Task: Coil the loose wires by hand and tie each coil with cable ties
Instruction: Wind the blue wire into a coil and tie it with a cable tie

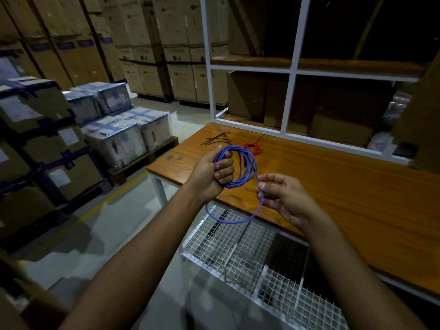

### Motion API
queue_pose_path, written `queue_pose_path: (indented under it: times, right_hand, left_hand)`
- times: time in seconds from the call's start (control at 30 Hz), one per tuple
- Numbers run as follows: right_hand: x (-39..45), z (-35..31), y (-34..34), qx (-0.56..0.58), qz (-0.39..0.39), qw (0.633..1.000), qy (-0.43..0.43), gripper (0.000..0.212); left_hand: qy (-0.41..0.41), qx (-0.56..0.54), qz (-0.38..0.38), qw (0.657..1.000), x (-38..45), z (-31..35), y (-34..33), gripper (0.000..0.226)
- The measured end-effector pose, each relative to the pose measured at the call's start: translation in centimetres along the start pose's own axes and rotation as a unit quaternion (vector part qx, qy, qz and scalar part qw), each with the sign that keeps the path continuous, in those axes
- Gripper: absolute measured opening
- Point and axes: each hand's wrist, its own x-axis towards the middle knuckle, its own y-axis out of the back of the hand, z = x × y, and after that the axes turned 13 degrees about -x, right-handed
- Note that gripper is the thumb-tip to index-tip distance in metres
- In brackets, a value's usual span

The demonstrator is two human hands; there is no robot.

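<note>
A: Entry, blue wire (247,163). Where is it held?

B: Several loops are gripped in the left hand (213,173), fingers curled tight round the bundle, thumb laid along its upper side. The coil is held above the near left corner of the wooden table (333,186).

A: And the loose end?

B: One strand is led out from the coil to the right hand (284,198), where it is pinched between thumb and forefinger; the other fingers are loosely bent and apart. Below the hands the strand is seen hanging in a wide arc, past the table edge and in front of the wire-mesh basket (250,253) beneath.

A: Other task items noted?

B: A red wire coil (252,147) is lying on the tabletop just beyond the blue coil, with a thin dark lead trailing away from it. A few black cable ties (215,139) are scattered flat to its left, near the far left corner.

A: Surroundings?

B: A white-framed shelf (291,67) is set behind the table. Wrapped cartons (119,136) are stacked on a pallet to the left, tall cardboard boxes (176,44) behind them.
</note>
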Motion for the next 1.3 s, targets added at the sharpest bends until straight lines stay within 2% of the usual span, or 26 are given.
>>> queue_pose_path:
  times: [0.1,0.27,0.4,0.57,0.67,0.83,0.9,0.97,1.03,1.1,1.2,1.3]
  right_hand:
    - [0.0,-0.7,2.0,0.063,-0.051,0.995,-0.054,0.017]
    - [-0.6,0.1,0.4,0.095,-0.049,0.992,-0.06,0.015]
    - [-1.0,0.5,-1.8,0.091,-0.003,0.995,-0.033,0.015]
    - [-1.0,0.4,-2.6,0.184,0.035,0.982,-0.036,0.034]
    - [-1.1,0.7,-3.2,0.195,0.049,0.979,-0.026,0.039]
    - [-1.6,1.4,-4.4,0.168,0.109,0.98,0.011,0.03]
    - [-1.8,1.9,-4.6,0.091,0.14,0.985,0.048,0.03]
    - [-1.8,2.6,-4.6,-0.045,0.183,0.977,0.102,0.032]
    - [-1.5,3.3,-4.1,-0.209,0.234,0.928,0.199,0.031]
    - [-1.1,3.6,-3.2,-0.347,0.265,0.833,0.34,0.028]
    - [-0.4,3.2,-1.8,-0.451,0.2,0.707,0.506,0.02]
    - [0.0,2.8,-1.2,-0.532,0.153,0.614,0.563,0.017]
  left_hand:
    - [0.02,0.006,-0.009,1.0,-0.3,0.1,0.3,0.036]
    - [-0.011,-0.026,0.0,1.0,0.3,-1.3,0.0,0.035]
    - [-0.056,-0.034,0.015,0.998,0.5,-2.7,-0.7,0.037]
    - [-0.087,-0.061,0.038,0.994,0.6,-3.4,-0.9,0.038]
    - [-0.118,-0.058,0.059,0.989,0.4,-3.9,-0.9,0.038]
    - [-0.127,-0.073,0.095,0.985,-0.1,-4.4,-0.7,0.04]
    - [-0.122,-0.098,0.099,0.983,-0.1,-4.4,-0.5,0.04]
    - [-0.122,-0.117,0.1,0.98,-0.2,-4.4,-0.3,0.04]
    - [-0.118,-0.135,0.098,0.979,-0.2,-4.4,-0.2,0.039]
    - [-0.105,-0.146,0.1,0.979,-0.3,-4.6,-0.1,0.039]
    - [-0.081,-0.149,0.112,0.979,-0.5,-5.0,-0.1,0.039]
    - [-0.066,-0.157,0.121,0.978,-0.6,-5.3,-0.1,0.041]
